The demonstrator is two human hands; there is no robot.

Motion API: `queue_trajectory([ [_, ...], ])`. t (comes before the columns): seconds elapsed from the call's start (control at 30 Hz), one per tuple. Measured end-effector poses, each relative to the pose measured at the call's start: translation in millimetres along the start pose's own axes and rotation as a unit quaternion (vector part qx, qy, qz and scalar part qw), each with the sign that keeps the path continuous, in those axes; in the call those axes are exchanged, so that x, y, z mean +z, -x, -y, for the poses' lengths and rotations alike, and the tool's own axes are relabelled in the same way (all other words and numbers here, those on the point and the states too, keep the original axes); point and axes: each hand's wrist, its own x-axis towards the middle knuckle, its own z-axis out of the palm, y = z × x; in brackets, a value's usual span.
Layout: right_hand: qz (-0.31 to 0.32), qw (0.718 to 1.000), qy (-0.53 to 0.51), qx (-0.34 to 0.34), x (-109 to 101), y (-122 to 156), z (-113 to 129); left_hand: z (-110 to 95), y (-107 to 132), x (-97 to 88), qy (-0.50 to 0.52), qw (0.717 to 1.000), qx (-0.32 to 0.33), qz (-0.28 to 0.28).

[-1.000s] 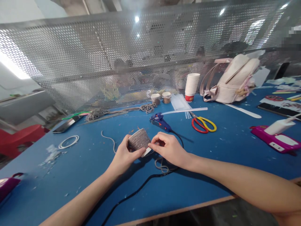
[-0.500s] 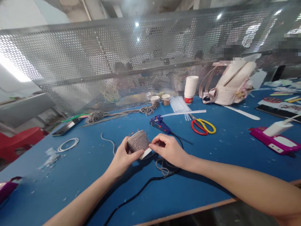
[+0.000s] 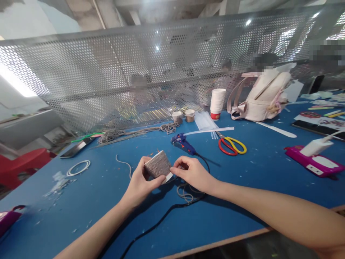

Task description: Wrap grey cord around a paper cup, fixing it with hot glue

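Observation:
A paper cup (image 3: 158, 164) wrapped in grey cord lies tilted in my left hand (image 3: 141, 181), thumb along its lower side and fingers behind it. A bare white strip shows at the cup's lower right end. My right hand (image 3: 195, 175) is at that end, thumb and forefinger pinched on the grey cord (image 3: 185, 194) where it meets the cup. Loose loops of the cord lie on the blue table (image 3: 215, 226) below this hand. Just beyond the hands rests a blue glue gun (image 3: 185, 143) with a clear glue stick (image 3: 210, 130) in it.
Red-and-yellow scissors (image 3: 232, 145) lie right of the glue gun. Behind are stacked paper cups (image 3: 218, 104), two cord-wrapped cups (image 3: 189, 115), grey cord bundles (image 3: 110, 136) and a backpack (image 3: 265, 95). A black cable (image 3: 161, 219) crosses in front. A purple power strip (image 3: 314, 162) sits right.
The wrapped cup has turned and tilted slightly in my left hand. My right hand stays pinched at its edge, with only a small shift.

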Motion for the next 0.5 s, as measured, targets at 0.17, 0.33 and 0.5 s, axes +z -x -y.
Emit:
queue_trajectory([
  [0.17, -0.001, 1.000, -0.011, -0.015, -1.1, 2.5, 4.9, 3.1, 0.2, 2.1, -0.027, 0.999, 0.018, -0.006],
  [0.33, 0.007, 1.000, -0.017, -0.023, -1.4, 5.1, 10.2, 6.7, 0.3, 2.3, -0.048, 0.998, 0.033, -0.013],
  [0.5, 0.006, 0.999, -0.018, -0.028, -3.3, 3.8, 8.5, 5.4, 0.6, 2.2, -0.046, 0.999, 0.027, -0.013],
])
